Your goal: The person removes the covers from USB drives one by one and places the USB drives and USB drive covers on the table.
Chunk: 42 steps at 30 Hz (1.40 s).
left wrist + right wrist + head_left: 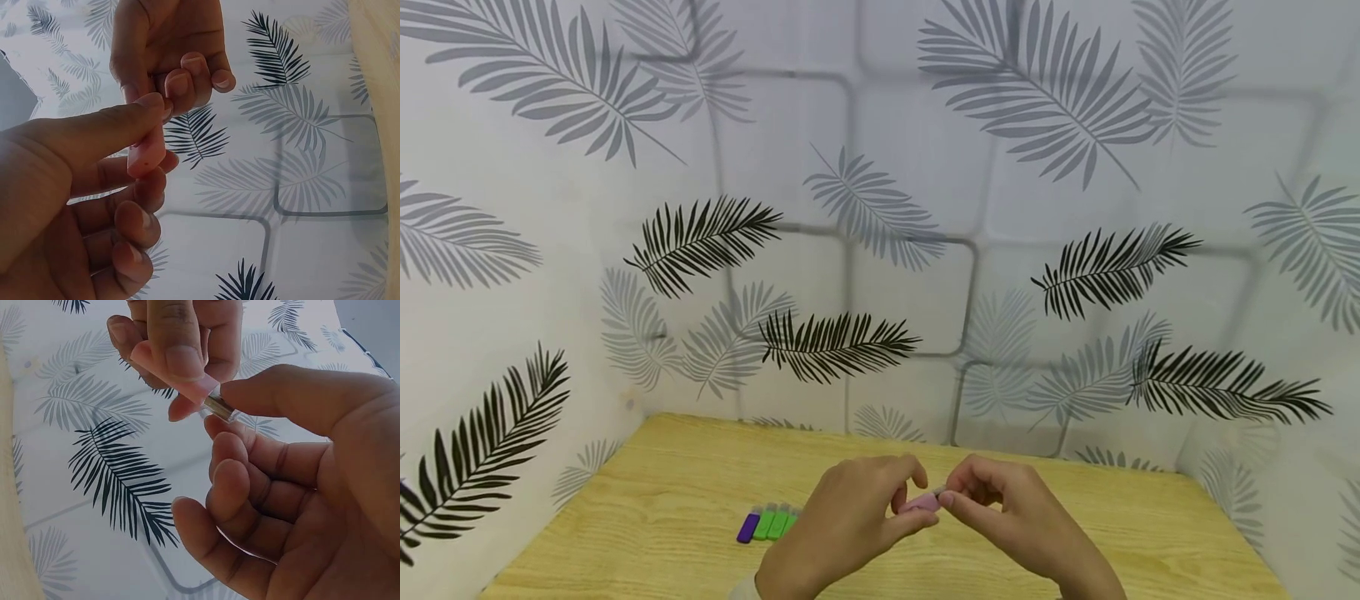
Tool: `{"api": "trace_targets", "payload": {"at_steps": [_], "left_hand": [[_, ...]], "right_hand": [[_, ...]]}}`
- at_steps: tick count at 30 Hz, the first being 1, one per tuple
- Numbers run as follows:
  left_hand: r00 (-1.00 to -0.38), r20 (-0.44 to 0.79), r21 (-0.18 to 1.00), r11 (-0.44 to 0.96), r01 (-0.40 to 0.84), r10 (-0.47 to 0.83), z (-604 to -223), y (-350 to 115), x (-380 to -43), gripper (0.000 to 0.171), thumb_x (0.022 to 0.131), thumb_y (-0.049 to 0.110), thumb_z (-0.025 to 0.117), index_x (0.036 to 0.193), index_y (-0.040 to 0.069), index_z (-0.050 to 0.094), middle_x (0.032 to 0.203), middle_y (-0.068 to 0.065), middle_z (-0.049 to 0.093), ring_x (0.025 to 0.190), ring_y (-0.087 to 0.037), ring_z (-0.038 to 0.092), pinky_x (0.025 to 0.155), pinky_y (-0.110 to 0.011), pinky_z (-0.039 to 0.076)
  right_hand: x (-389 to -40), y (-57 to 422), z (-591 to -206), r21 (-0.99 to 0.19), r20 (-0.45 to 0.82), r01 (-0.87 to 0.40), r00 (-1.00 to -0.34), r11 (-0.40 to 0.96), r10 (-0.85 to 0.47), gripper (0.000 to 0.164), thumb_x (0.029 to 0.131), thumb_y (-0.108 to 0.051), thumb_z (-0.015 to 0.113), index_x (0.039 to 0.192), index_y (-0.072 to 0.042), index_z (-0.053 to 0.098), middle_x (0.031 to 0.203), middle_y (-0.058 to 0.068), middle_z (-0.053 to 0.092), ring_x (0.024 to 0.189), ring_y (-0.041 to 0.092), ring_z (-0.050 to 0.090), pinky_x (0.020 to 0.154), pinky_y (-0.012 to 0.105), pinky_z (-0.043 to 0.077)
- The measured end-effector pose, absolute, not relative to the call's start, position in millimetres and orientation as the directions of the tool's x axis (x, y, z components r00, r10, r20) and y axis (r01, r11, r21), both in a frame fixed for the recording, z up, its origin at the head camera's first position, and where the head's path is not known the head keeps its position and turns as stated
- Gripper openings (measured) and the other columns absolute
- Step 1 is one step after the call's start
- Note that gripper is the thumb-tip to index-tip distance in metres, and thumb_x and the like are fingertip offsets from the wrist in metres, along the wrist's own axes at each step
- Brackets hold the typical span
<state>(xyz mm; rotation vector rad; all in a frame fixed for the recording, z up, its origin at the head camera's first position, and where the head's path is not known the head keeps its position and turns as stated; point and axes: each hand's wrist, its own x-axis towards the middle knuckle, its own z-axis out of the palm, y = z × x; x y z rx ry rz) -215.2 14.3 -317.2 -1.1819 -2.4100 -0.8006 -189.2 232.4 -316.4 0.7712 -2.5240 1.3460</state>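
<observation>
From my head, my left hand [853,521] pinches the pink stick [922,502], raised above the counter [700,475], while my right hand [1018,512] narrows thumb and forefinger at its metal end [939,491]. To the left, a purple stick [748,528] and green sticks [765,524] lie in a row, its right end hidden behind my left hand. If the pink stick slipped, I think it would drop to the counter; a sagging left wrist could knock the row askew.

From my left wrist, my thumb presses the stick against my fingers, the lower ones loosely bent and holding nothing. Such a small pinch may let the stick twist if my right hand works off line. The metal end is hidden here.

From my right wrist, a clear cap [220,409] seems to cover the metal end, my right thumb and forefinger on either side. It looks smooth and short, so my fingertips could slide off; a sudden tug might send it flying, a skewed push might jam it. Whether it is fully seated, I cannot tell
</observation>
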Motion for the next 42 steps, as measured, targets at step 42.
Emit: {"api": "trace_targets", "payload": {"at_steps": [42], "left_hand": [[-0.462, 0.459, 0.284, 0.367, 0.886, 0.759, -319.1, 18.3, -215.8, 0.02, 0.091, 0.019, 0.065, 0.072, 0.022, 0.062, 0.058, 0.02, 0.043, 0.052, 0.011, 0.033, 0.051, -0.007, 0.031]], "right_hand": [[-192.4, 229.5, -323.4, -0.717, 0.266, -0.544, -0.792, 0.436, -0.55, 0.032, 0.102, -0.029, 0.049, 0.074, -0.015, 0.057, 0.061, -0.011, 0.042, 0.051, -0.001, 0.036, 0.049, 0.021, 0.037]]}}
